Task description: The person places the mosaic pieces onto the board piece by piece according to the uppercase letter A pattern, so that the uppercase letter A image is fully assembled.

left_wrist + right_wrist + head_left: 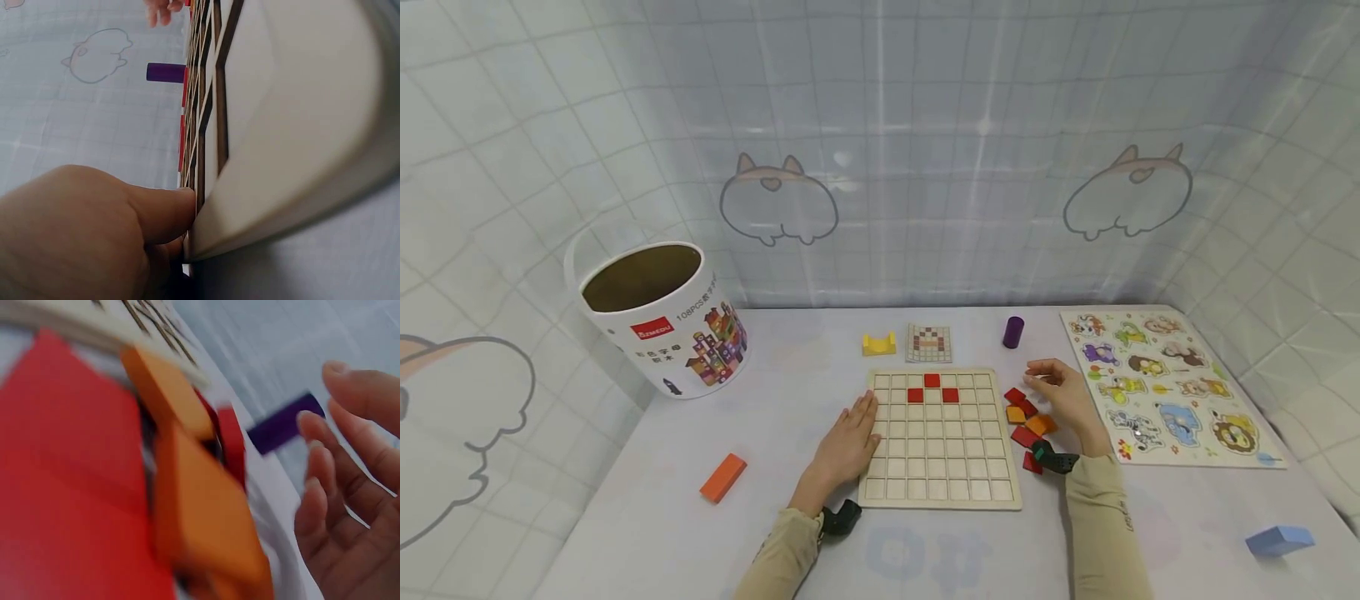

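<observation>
A pale wooden grid board lies flat, with three red square tiles, one of them a red tile, in its two top rows. My left hand rests along the board's left edge, fingers stretched forward; in the left wrist view the thumb touches the rim. Just right of the board is a loose pile of red tiles and orange tiles. Above and beside this pile my right hand hovers with loosely bent fingers and nothing between them. A patterned card lies behind the board.
Behind the board stand a yellow block and a purple cylinder. An animal picture board lies at right, near a blue block. On the left are a white bucket and an orange block.
</observation>
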Demonstrator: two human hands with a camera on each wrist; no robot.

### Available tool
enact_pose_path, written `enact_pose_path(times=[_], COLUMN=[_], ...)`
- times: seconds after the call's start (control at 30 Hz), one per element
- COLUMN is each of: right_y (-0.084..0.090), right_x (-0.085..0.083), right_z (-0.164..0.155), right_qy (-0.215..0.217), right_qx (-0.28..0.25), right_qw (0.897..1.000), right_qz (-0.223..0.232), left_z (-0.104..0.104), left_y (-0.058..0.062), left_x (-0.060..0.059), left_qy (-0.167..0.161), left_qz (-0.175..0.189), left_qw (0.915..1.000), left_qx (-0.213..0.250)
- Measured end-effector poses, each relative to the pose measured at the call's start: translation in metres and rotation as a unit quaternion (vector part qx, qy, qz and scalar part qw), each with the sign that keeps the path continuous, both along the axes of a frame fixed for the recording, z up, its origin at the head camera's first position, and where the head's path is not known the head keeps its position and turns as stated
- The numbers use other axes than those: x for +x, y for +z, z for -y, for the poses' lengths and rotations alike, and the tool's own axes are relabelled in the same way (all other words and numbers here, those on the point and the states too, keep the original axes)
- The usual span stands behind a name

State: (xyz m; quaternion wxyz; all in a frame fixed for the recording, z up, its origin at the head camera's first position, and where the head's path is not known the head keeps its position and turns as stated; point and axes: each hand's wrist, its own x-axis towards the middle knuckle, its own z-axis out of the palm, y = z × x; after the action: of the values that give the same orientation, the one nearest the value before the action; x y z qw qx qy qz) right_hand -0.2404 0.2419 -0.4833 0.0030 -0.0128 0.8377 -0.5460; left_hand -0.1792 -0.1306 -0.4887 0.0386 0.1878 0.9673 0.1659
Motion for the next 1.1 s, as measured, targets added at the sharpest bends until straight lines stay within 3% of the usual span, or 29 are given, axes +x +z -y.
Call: enact_pose_path(times=[0.2, 0.43, 0.93, 1.1], right_y=[-0.004, -0.008, -0.01, -0.013], right_x=[0.01, 0.011, 0.008, 0.006], right_z=[-0.02, -0.023, -0.017, -0.013], right_qy=[0.06, 0.111, 0.102, 0.074], right_qx=[0.011, 0.02, 0.041, 0.068], right_qw=[0.997, 0.993, 0.994, 0.995], right_qz=[0.036, 0.026, 0.006, -0.013], left_z=[-0.001, 0.0, 0.002, 0.002], left_y=[-0.002, -0.003, -0.008, -0.007], left_x=[-0.001, -0.001, -0.004, -0.003], left_qy=[0.001, 0.001, 0.003, -0.002], left_qz=[-0.002, 0.0, 0.003, 0.0], left_qw=[1.0, 1.0, 1.0, 1.0], left_qx=[-0.006, -0.003, 0.006, 0.006])
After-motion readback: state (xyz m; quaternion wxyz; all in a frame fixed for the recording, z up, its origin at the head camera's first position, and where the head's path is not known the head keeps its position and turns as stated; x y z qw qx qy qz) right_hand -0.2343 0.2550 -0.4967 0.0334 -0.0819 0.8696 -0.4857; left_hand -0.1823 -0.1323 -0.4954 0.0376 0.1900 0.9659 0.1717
